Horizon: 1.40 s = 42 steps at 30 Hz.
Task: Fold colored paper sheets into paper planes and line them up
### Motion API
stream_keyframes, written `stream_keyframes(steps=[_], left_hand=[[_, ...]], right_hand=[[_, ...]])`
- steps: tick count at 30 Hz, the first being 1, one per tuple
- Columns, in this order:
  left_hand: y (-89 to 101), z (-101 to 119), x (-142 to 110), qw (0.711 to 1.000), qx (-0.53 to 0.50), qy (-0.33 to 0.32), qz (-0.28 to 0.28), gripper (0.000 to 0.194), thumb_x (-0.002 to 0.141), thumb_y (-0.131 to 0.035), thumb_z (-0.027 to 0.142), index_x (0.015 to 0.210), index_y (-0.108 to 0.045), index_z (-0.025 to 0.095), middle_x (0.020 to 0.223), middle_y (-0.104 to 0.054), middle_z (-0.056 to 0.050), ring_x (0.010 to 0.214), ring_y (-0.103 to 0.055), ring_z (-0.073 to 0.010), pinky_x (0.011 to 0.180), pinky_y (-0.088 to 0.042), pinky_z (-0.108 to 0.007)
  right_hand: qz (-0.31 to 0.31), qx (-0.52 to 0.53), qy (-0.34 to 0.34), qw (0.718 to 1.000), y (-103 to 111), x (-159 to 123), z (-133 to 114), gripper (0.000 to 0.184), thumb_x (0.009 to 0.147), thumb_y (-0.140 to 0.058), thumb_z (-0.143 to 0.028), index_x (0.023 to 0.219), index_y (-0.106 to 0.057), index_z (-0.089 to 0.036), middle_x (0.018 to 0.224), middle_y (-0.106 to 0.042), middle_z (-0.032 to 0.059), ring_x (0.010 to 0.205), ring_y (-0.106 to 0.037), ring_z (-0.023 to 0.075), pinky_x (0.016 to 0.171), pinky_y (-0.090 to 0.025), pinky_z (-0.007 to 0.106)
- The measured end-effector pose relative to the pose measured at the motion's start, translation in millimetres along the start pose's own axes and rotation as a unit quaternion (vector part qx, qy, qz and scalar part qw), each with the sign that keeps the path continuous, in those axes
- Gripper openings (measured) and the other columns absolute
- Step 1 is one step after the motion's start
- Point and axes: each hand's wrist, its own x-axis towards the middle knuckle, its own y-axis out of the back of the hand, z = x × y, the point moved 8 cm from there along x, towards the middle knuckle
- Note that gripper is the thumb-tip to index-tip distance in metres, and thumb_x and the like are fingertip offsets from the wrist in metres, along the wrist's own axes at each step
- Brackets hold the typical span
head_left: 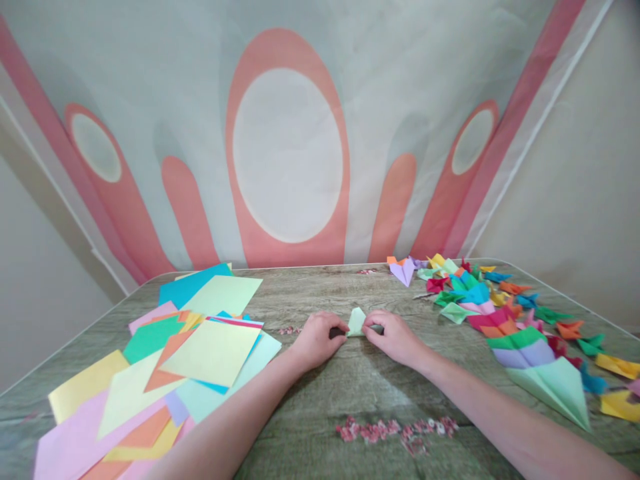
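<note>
A small pale green piece of folded paper (357,321) stands between my two hands near the middle of the table, its top coming to a blunt point. My left hand (321,339) pinches its lower left corner between thumb and fingers. On the other side, my right hand (393,338) grips the right edge the same way. Parts of the paper's lower corners are hidden by my fingertips.
Loose coloured paper sheets (215,353) lie in an overlapping pile at the left. Many folded paper pieces, among them a pale green paper plane (555,387), spread along the right side. A wood-patterned tabletop (310,413) with printed pink blossoms meets a patterned backdrop (287,257).
</note>
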Motion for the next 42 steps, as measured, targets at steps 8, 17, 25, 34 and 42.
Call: stream_keyframes(steps=[8, 17, 25, 34, 42], left_hand=[[-0.4, -5.4, -0.4, 0.998, 0.011, 0.046, 0.030, 0.010, 0.074, -0.061, 0.028, 0.077, -0.069, 0.022, 0.085, -0.066, -0.002, 0.088, -0.056, -0.0188, 0.085, -0.039, -0.031], [-0.9, -12.0, 1.1, 0.993, 0.049, 0.095, 0.043, 0.015, 0.073, -0.062, 0.036, 0.076, -0.071, 0.024, 0.090, -0.064, -0.002, 0.092, -0.054, -0.0202, 0.084, -0.038, -0.032], [0.5, -13.1, 5.4, 0.988, 0.081, 0.130, 0.023, 0.016, 0.072, -0.061, 0.039, 0.075, -0.071, 0.027, 0.089, -0.066, -0.001, 0.093, -0.054, -0.0227, 0.084, -0.035, -0.038], [-0.2, -15.5, 7.2, 0.984, 0.085, 0.158, 0.007, 0.018, 0.071, -0.061, 0.041, 0.074, -0.071, 0.026, 0.090, -0.066, -0.002, 0.095, -0.054, -0.0240, 0.087, -0.034, -0.040], [-1.4, -17.3, 10.2, 0.981, 0.101, 0.167, 0.007, 0.017, 0.069, -0.061, 0.040, 0.070, -0.072, 0.027, 0.086, -0.066, -0.002, 0.094, -0.055, -0.0253, 0.084, -0.036, -0.041]], right_hand=[[0.002, 0.009, 0.007, 1.000, 1.6, -2.0, -2.6, 0.015, 0.077, -0.052, -0.015, 0.067, -0.062, -0.019, 0.074, -0.063, 0.0025, 0.075, -0.057, 0.0172, 0.074, -0.042, 0.030], [0.000, 0.005, 0.005, 1.000, 0.2, -0.5, -2.7, 0.015, 0.076, -0.053, -0.014, 0.066, -0.062, -0.018, 0.073, -0.063, 0.0028, 0.075, -0.057, 0.0172, 0.074, -0.042, 0.030], [0.016, -0.017, -0.011, 1.000, -0.1, -1.6, -1.1, 0.012, 0.075, -0.053, -0.014, 0.065, -0.060, -0.019, 0.071, -0.060, 0.0025, 0.075, -0.055, 0.0176, 0.072, -0.041, 0.029], [0.021, -0.025, -0.011, 0.999, -4.5, -1.0, 0.7, 0.018, 0.081, -0.054, -0.025, 0.065, -0.057, -0.019, 0.071, -0.057, 0.0026, 0.074, -0.054, 0.0179, 0.071, -0.040, 0.031], [0.037, -0.042, -0.025, 0.998, -7.2, -0.5, 6.1, 0.013, 0.079, -0.057, -0.025, 0.068, -0.056, -0.018, 0.077, -0.056, 0.0043, 0.081, -0.053, 0.0198, 0.076, -0.040, 0.033]])
